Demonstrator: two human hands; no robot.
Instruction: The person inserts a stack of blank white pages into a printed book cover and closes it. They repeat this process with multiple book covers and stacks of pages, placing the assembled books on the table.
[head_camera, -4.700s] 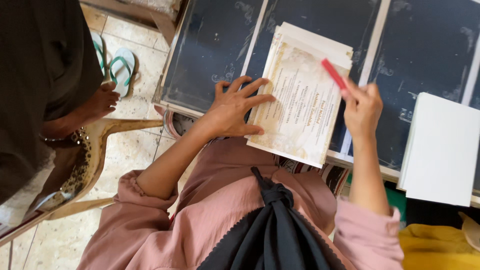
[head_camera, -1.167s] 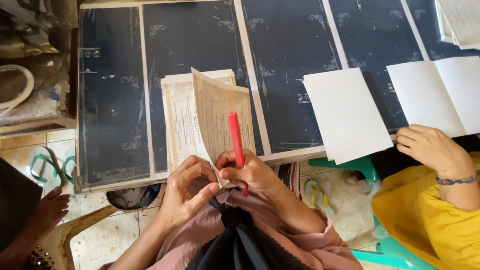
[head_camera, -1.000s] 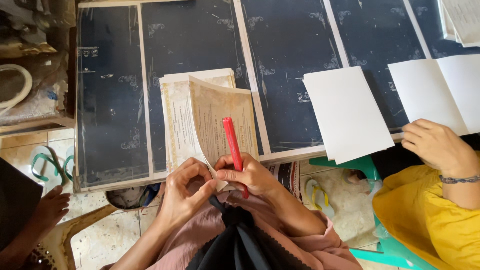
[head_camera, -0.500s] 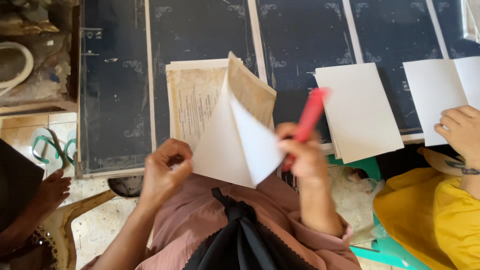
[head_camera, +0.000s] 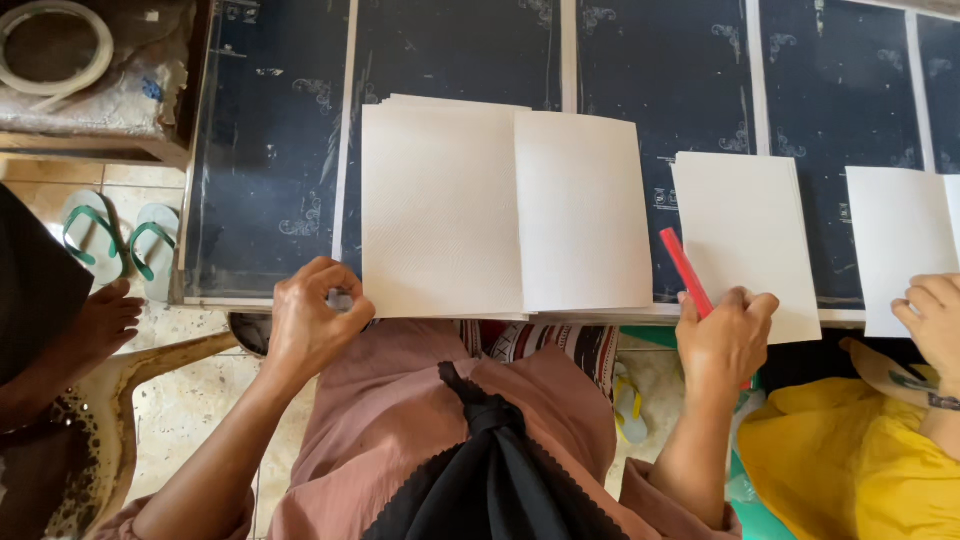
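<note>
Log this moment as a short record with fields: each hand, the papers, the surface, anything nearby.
left hand: pinching the lower left corner of the open white booklet
right hand: gripping a red pen, resting on the separate white sheet
booklet: lying open and flat, blank pages up
surface: dark patterned table with pale strips
nearby: another person's hand on a further sheet; green sandals on the floor

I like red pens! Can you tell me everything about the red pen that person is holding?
The red pen is slim, plain and looks like plastic. The right hand grips its lower end, so only the upper part shows, slanting up and to the left. It lies over the edge of a blank white sheet on the dark table.
</note>
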